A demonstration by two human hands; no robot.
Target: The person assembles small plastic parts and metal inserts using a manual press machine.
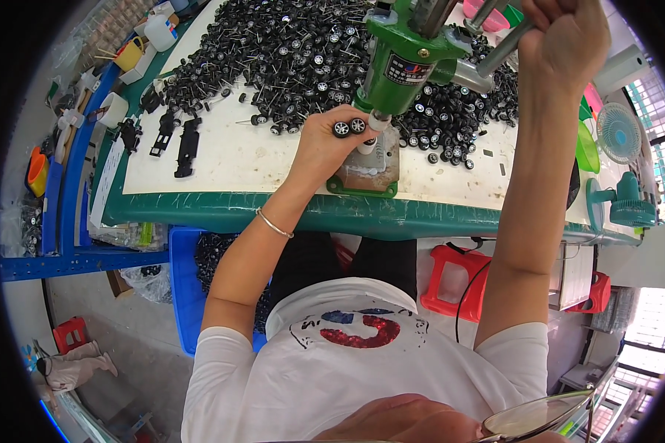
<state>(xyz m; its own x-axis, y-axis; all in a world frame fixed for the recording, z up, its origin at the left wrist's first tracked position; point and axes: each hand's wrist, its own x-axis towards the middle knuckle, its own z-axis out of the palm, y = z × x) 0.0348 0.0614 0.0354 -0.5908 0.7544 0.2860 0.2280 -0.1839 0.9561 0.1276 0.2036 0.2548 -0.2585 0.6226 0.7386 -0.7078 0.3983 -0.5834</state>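
Note:
A green hand-operated press (403, 66) stands near the front edge of the worktable. My right hand (569, 48) is raised at the upper right, its fingers wrapped round the press's metal lever (506, 52). Under the ram, my left hand (324, 148) pinches small black toy wheels (340, 130) with silver spokes. Its fingertips are close to the ram's tip, above the white post on the press's base (362, 181). Whether an axle joins these wheels is hidden by the fingers.
A large heap of black wheels and axles (281, 63) covers the far table; more wheels (451, 122) lie right of the press. Black toy chassis (188, 148) rest at left. Below the table are a blue bin (181, 284) and a red stool (440, 284). Green fans (619, 133) stand at right.

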